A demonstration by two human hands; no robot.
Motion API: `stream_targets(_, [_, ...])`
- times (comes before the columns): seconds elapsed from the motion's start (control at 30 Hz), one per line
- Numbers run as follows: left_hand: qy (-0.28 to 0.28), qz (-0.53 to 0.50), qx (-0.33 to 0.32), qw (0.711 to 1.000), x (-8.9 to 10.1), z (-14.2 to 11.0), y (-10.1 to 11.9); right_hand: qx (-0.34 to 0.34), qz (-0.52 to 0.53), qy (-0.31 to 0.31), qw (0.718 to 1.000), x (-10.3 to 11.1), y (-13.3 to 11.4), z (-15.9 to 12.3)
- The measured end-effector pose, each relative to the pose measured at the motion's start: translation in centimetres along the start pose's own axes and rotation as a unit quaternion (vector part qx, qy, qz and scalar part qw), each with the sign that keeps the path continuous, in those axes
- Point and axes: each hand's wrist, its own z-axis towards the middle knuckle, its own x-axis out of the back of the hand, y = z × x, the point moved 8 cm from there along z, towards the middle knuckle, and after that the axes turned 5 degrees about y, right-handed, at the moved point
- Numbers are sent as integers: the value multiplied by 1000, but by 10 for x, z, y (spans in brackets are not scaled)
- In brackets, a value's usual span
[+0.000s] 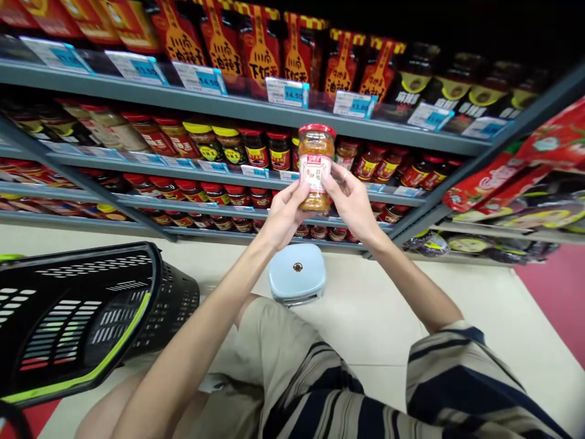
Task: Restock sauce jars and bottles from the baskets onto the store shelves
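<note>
A glass jar of orange-brown sauce (315, 171) with a red lid and a white-and-red label is held upright in front of the shelves. Its label faces me. My left hand (289, 210) grips the jar's lower left side, thumb on the label. On the other side, my right hand (350, 198) holds it with the thumb across the label edge; a ring shows on one finger. Behind the jar runs a shelf (256, 177) of similar jars with red and yellow lids, partly hidden by it.
A black shopping basket (178, 292) with a lime-green handle stands at the left. A light-blue stool (298, 283) sits on the floor below my hands. Boxed sauces (260, 55) line the upper shelf above price tags (287, 92). Red packets (493, 183) hang at the right.
</note>
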Motion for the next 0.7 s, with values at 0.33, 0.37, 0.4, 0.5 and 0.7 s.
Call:
stream_targets(0.33, [-85, 259, -69, 960, -39, 47, -42, -17, -42, 22, 999, 89, 26, 3])
stream_targets(0.37, [-59, 317, -92, 942, -34, 57, -43, -14, -65, 32, 997, 98, 33, 6])
stream_targets(0.4, [-30, 360, -109, 926, -29, 66, -44, -3, -92, 49, 995, 106, 39, 10])
stream_targets(0.5, [7, 389, -148, 909, -28, 90, -40, 47, -156, 106, 981, 122, 50, 20])
stream_targets(0.7, [-3, 329, -211, 921, -45, 111, -23, 142, -196, 136, 961, 114, 54, 35])
